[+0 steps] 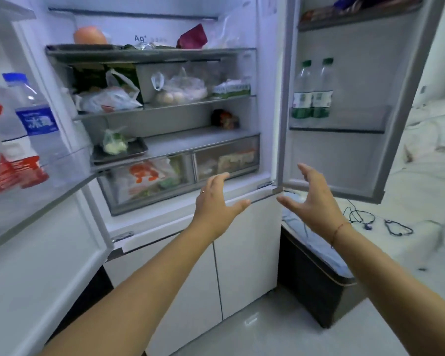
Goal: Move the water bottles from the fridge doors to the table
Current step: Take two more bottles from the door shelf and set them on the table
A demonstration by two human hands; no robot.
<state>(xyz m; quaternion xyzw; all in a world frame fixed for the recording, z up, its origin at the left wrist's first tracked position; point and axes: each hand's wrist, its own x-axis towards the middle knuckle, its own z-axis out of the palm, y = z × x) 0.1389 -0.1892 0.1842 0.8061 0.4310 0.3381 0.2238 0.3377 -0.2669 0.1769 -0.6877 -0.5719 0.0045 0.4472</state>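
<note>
Both fridge doors stand open. Two green-capped water bottles [312, 89] stand side by side in the right door's shelf [357, 122]. In the left door's shelf [70, 160] a blue-capped bottle with a blue label [35, 116] stands next to red-labelled bottles [16, 160]. My left hand [215, 201] and my right hand [312, 199] are both raised in front of the fridge's lower edge, fingers spread, holding nothing. Both hands are well below the right door's bottles.
The fridge interior [165, 104] holds bagged food, trays and two drawers. A dark bin with a blue liner [316, 258] stands low beside the fridge on the right. A white surface [409, 227] with cables lies further right. Pale tiled floor below.
</note>
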